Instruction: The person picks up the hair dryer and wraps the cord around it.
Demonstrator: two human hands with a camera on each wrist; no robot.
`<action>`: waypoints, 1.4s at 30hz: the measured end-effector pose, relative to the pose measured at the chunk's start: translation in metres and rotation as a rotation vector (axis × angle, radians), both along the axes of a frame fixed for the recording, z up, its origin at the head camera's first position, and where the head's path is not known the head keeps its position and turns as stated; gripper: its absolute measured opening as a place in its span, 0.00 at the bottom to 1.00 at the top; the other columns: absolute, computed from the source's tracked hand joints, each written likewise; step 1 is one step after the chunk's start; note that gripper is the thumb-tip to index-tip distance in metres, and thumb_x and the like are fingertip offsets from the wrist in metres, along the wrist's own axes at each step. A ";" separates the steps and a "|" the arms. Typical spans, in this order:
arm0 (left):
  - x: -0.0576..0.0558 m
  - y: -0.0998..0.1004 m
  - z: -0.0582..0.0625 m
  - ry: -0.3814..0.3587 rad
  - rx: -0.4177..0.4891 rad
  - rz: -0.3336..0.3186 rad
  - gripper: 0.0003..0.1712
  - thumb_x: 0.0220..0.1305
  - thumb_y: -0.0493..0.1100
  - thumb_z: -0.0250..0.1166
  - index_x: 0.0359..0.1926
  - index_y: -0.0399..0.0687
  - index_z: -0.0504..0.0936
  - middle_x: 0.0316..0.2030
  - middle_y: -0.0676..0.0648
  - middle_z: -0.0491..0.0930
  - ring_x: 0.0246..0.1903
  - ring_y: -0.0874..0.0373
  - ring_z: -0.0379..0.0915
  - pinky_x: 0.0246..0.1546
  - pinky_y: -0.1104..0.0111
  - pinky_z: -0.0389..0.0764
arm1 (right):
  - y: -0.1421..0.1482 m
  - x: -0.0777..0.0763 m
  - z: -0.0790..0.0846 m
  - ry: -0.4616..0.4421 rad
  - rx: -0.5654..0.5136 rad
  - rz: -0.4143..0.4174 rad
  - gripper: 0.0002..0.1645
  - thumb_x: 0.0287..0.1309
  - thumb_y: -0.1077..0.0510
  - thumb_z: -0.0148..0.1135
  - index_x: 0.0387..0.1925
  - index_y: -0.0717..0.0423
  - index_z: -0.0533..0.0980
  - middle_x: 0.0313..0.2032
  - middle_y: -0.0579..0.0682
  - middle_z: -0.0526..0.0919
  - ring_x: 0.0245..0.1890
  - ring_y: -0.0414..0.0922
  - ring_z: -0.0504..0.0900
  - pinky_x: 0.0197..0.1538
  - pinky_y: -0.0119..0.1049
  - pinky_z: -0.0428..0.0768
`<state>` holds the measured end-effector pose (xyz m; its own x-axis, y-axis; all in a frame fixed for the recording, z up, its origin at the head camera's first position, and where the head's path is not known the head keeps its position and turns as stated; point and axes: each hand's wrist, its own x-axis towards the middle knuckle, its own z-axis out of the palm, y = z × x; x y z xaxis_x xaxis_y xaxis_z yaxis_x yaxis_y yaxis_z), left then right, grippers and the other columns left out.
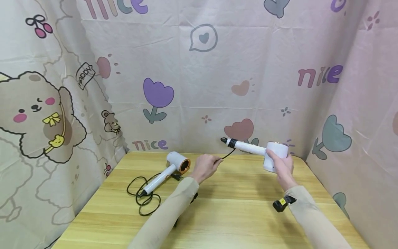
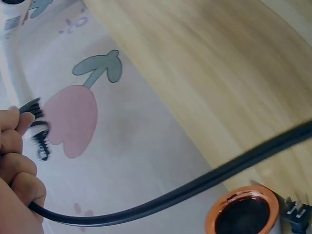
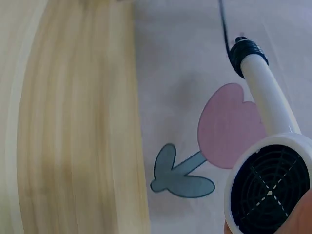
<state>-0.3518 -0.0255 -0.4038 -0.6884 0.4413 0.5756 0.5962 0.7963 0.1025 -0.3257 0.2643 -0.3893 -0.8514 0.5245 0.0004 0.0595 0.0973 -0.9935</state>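
My right hand (image 1: 283, 167) grips a white hair dryer (image 1: 252, 148) by its head, holding it above the table with the handle pointing left. Black cord is wound in several turns (image 1: 231, 143) round the handle's end. From there a taut stretch runs to my left hand (image 1: 205, 167), whose curled fingers hold the power cord (image 2: 170, 194); more of it trails away below that hand. The right wrist view shows the held dryer's black grille (image 3: 268, 180), with a thumb over its lower edge. A second white hair dryer (image 1: 160, 178) with a copper-coloured ring lies left of my left hand.
The second dryer's black cord (image 1: 150, 207) lies in loose loops on the wooden table (image 1: 230, 221). A two-pin plug (image 2: 298, 217) sits beside its copper-coloured ring. Printed curtain cloth (image 1: 199, 76) hangs behind the table and along both sides.
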 end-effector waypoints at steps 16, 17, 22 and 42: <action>-0.004 -0.008 0.023 0.104 0.023 0.043 0.08 0.60 0.52 0.70 0.30 0.55 0.89 0.22 0.56 0.84 0.16 0.65 0.72 0.16 0.72 0.70 | -0.002 0.005 -0.011 0.115 0.551 0.070 0.57 0.44 0.37 0.76 0.71 0.48 0.60 0.50 0.62 0.78 0.46 0.57 0.78 0.41 0.45 0.80; -0.005 -0.010 0.026 0.103 0.022 0.048 0.08 0.60 0.53 0.70 0.30 0.56 0.89 0.23 0.56 0.85 0.17 0.64 0.74 0.17 0.72 0.72 | -0.002 0.006 -0.010 0.113 0.558 0.077 0.58 0.44 0.37 0.76 0.72 0.48 0.59 0.50 0.62 0.78 0.46 0.58 0.78 0.41 0.46 0.81; -0.008 -0.020 0.040 0.110 0.047 0.043 0.08 0.57 0.53 0.72 0.32 0.57 0.90 0.26 0.56 0.85 0.22 0.63 0.79 0.20 0.70 0.76 | 0.000 0.011 -0.008 0.099 0.550 0.130 0.60 0.44 0.38 0.76 0.73 0.52 0.57 0.52 0.64 0.77 0.48 0.59 0.78 0.41 0.48 0.83; -0.011 -0.033 0.051 0.133 0.295 -0.021 0.13 0.53 0.52 0.74 0.34 0.50 0.90 0.18 0.55 0.73 0.16 0.65 0.59 0.18 0.75 0.61 | 0.023 0.011 -0.017 0.073 0.343 0.506 0.46 0.53 0.47 0.73 0.66 0.60 0.61 0.50 0.67 0.76 0.39 0.50 0.82 0.38 0.44 0.85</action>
<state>-0.3624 -0.0583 -0.3525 -0.5913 0.2557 0.7649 0.6359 0.7311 0.2472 -0.3146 0.2876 -0.4059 -0.9862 0.0149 0.1651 -0.1445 0.4108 -0.9002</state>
